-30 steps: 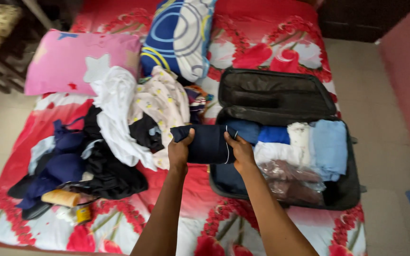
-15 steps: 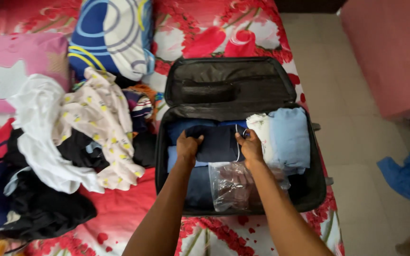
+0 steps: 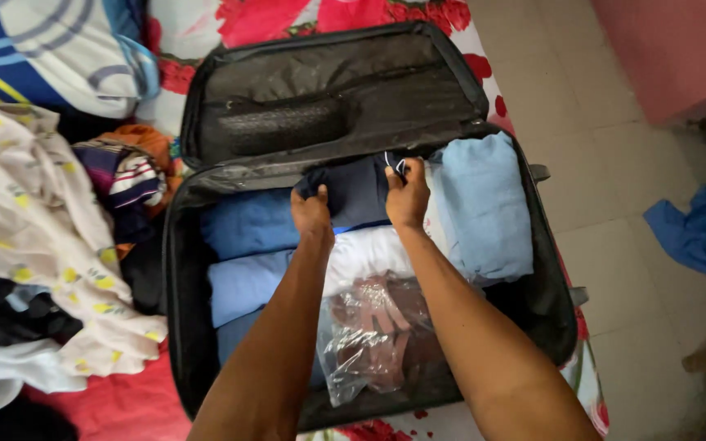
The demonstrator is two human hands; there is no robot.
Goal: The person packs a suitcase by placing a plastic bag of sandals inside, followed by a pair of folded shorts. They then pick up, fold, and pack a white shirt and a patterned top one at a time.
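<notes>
I am looking down at an open black suitcase (image 3: 181, 269) lying on a bed with a red flowered bedsheet (image 3: 124, 408), its lid (image 3: 328, 90) tipped back. Both my hands are pressed onto a folded navy garment (image 3: 353, 192) at the far end of the case, just under the lid's hinge. My left hand (image 3: 312, 214) grips its left edge with fingers curled over the cloth, and my right hand (image 3: 408, 196) pinches its right edge, fingers clenched on the fabric. The garment sits between a blue folded piece (image 3: 243, 224) on the left and a light blue stack (image 3: 484, 204) on the right, touching both. Nearer me lie a white folded item (image 3: 365, 253) and a clear plastic bag (image 3: 377, 335) of dark reddish things, between my forearms. A heap of loose clothes (image 3: 42, 237) lies on the bed to the left. I judge the risk to be the fold coming undone if I press unevenly, or my wrist dragging the light blue stack out of shape as I tuck the navy piece down
</notes>
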